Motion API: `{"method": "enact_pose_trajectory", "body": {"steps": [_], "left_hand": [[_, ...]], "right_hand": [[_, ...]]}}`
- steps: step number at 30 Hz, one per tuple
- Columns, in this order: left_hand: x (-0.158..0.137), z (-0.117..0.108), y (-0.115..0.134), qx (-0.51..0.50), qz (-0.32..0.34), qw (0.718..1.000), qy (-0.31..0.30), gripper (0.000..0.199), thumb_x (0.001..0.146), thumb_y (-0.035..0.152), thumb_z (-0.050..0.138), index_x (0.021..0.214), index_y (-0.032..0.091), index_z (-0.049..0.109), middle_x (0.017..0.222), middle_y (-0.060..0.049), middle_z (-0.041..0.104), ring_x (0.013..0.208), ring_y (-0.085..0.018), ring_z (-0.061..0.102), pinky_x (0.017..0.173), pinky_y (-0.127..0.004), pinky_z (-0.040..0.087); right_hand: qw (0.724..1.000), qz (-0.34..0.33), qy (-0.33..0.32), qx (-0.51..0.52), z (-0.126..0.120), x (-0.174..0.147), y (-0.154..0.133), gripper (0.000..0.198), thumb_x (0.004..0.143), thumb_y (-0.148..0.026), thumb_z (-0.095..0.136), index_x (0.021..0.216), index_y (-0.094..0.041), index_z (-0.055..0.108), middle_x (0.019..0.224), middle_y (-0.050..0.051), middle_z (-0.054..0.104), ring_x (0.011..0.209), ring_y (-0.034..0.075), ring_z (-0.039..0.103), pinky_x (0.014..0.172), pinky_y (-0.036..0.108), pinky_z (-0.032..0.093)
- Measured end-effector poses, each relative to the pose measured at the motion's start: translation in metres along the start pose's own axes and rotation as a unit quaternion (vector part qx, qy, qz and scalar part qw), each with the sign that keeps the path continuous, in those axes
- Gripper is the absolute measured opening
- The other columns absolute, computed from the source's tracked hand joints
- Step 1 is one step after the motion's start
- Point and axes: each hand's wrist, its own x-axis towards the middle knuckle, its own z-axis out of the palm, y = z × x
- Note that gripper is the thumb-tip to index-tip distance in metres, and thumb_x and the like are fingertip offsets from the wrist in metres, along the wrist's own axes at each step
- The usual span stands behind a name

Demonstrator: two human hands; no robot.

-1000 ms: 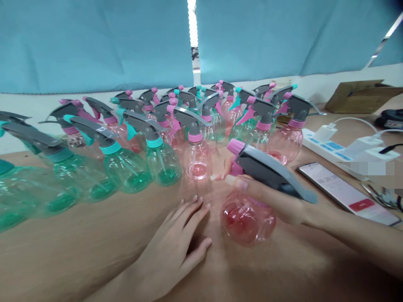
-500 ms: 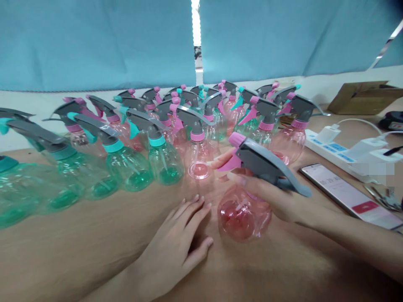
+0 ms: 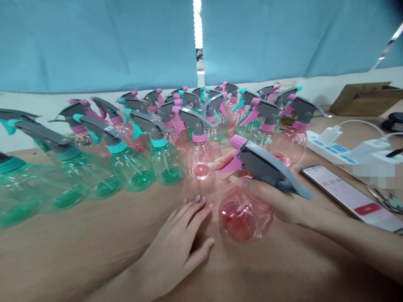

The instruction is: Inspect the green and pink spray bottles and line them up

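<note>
My right hand (image 3: 267,188) is wrapped round the neck of a pink spray bottle (image 3: 241,218) with a grey head and a pink nozzle and trigger. The bottle leans, its base facing me, and I cannot tell whether it touches the table. Flat on the wooden table (image 3: 103,247), just left of that bottle, lies my left hand (image 3: 182,237), fingers outstretched and holding nothing. Beyond the hands stands another pink spray bottle (image 3: 199,159), beside a green spray bottle (image 3: 166,161) with a turquoise collar.
More green bottles (image 3: 130,170) line the left side, and several pink and green ones crowd behind. On the right are a phone (image 3: 349,197), a white power strip (image 3: 333,149) with plugs and a cardboard box (image 3: 362,98). A blue curtain (image 3: 110,42) hangs at the back.
The view has shifted slightly, so everything sits a little farther right. My right hand keeps its hold on the pink spray bottle, and my left hand stays flat on the table.
</note>
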Motion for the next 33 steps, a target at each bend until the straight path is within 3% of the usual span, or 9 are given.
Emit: {"method": "enact_pose_trajectory", "body": {"steps": [9,15,21,26,33], "left_hand": [[0.0,0.001,0.0,0.003,0.003,1.0,0.006,0.054,0.093,0.032,0.053,0.14,0.019,0.033,0.143,-0.01,0.044,0.132,-0.026,0.04,0.108,-0.046,0.034],[0.0,0.001,0.0,-0.005,0.002,1.0,0.016,0.053,0.091,0.032,0.055,0.139,0.018,0.036,0.142,-0.01,0.046,0.13,-0.026,0.042,0.108,-0.045,0.035],[-0.001,0.001,0.0,-0.007,-0.002,1.0,0.005,0.053,0.092,0.032,0.054,0.14,0.019,0.036,0.143,-0.01,0.044,0.132,-0.026,0.04,0.107,-0.045,0.035],[-0.001,0.0,-0.001,-0.004,-0.001,1.0,0.006,0.053,0.092,0.033,0.053,0.14,0.018,0.035,0.143,-0.01,0.044,0.132,-0.026,0.04,0.108,-0.045,0.035],[0.0,-0.002,0.001,-0.012,-0.006,1.0,-0.002,0.052,0.093,0.032,0.052,0.14,0.019,0.034,0.143,-0.011,0.044,0.132,-0.027,0.039,0.107,-0.046,0.034]], "right_hand": [[0.999,0.004,-0.026,0.028,-0.002,0.0,-0.001,0.022,0.084,-0.032,0.059,0.105,-0.027,0.063,0.089,0.002,0.068,0.087,0.019,0.067,0.082,0.035,0.054],[1.0,0.024,-0.005,0.011,0.0,-0.004,0.01,0.009,0.085,-0.033,0.058,0.086,-0.025,0.062,0.078,0.0,0.066,0.074,0.017,0.066,0.072,0.032,0.056],[1.0,0.001,-0.008,0.024,0.002,0.001,0.002,0.01,0.082,-0.033,0.057,0.08,-0.024,0.06,0.073,0.001,0.06,0.067,0.018,0.062,0.063,0.034,0.055],[1.0,0.01,0.005,0.007,0.002,0.004,-0.004,0.013,0.08,-0.035,0.058,0.073,-0.023,0.056,0.068,0.0,0.051,0.062,0.017,0.055,0.067,0.038,0.055],[1.0,-0.002,-0.008,0.002,0.0,-0.004,0.011,0.015,0.086,-0.035,0.056,0.097,-0.027,0.062,0.076,0.001,0.059,0.068,0.018,0.06,0.066,0.034,0.054]]}}
